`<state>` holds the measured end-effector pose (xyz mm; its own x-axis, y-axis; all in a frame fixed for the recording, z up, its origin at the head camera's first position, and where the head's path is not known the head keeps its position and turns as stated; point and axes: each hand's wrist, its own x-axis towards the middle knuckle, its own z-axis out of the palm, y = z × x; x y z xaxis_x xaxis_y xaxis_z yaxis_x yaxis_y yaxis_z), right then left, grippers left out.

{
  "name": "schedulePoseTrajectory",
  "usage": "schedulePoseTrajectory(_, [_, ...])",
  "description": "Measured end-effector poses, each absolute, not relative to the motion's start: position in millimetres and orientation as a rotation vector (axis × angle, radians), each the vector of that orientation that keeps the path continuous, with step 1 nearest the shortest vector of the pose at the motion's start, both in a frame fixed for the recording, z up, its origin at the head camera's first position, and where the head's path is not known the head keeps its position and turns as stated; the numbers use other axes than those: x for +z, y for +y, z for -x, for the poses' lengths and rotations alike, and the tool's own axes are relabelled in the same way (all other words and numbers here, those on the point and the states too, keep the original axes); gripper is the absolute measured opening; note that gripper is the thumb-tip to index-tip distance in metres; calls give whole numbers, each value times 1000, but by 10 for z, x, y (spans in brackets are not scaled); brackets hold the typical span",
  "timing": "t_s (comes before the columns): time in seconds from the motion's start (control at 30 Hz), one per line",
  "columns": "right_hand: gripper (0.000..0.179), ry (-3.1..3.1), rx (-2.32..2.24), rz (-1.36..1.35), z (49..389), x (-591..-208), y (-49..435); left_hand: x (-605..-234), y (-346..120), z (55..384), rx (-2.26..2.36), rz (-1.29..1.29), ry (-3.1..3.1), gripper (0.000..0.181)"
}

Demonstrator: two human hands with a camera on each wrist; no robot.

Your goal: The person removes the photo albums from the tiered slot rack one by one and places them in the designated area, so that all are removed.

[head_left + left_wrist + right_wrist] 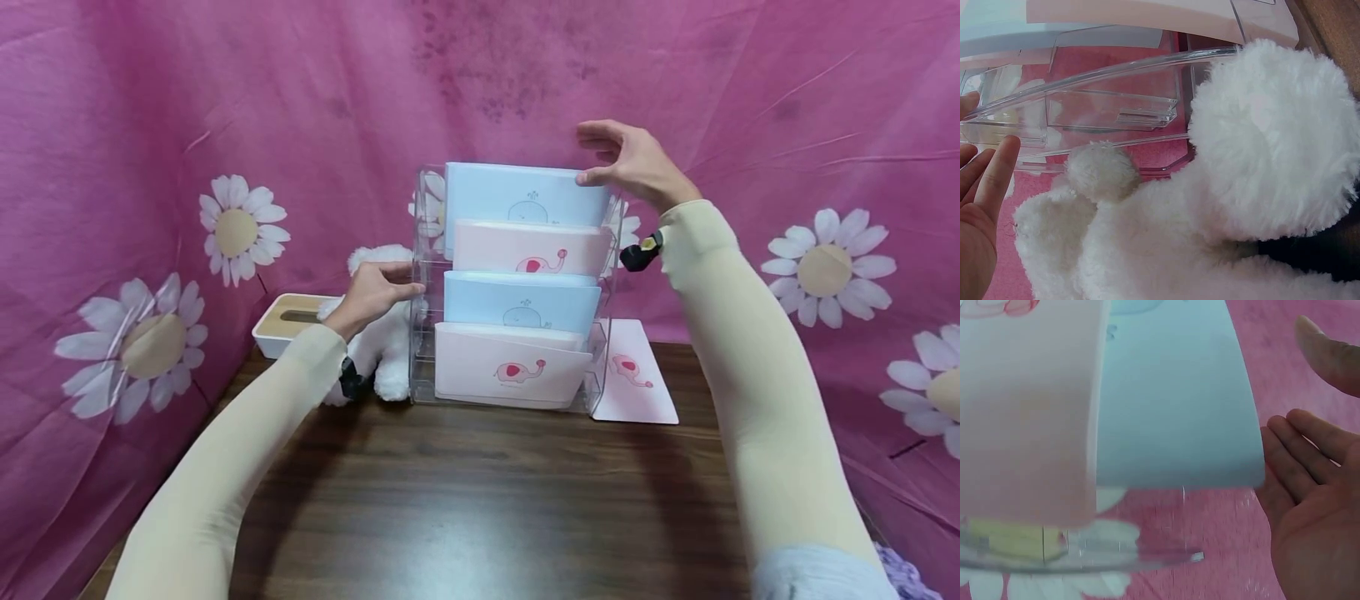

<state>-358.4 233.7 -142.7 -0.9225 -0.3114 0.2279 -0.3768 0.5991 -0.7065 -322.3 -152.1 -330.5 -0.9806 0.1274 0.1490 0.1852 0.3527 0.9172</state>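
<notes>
You are working over a dark wood-grain table, where a clear, rigid rack is standing upright with stepped tiers. Its smooth cards are sitting one behind another: a pale blue back card, a pink second card, a blue third card and a pink front card. The front one is showing layered edges. A flat pink card is lying just right of the rack. At its left, a fluffy white plush toy is leaning close, with a rounded white box behind, its wood-look lid slotted.

Your left hand is reaching to the rack's left wall, fingers extended and thumb apart, loose rather than clenched. Your right hand is spreading beside the back card's upper right corner, fingers nearly straight, grasping nothing; you cannot tell whether it is touching.

The blue cards are bearing whale drawings, the pink ones red elephants; marks under the front elephant are too small to read.
</notes>
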Motion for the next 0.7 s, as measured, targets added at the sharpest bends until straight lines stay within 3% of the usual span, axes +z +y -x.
schedulePoseTrajectory(0.27, [79,-2865,1085,-584,3673,-1442,2159,-3322,-1505,3239,-1740,309,-2523,54])
schedulePoseTrajectory(0.7, [58,-2940,992,-513,3742,-1461,2073,-3330,-1514,3262,-1782,297,-2515,56])
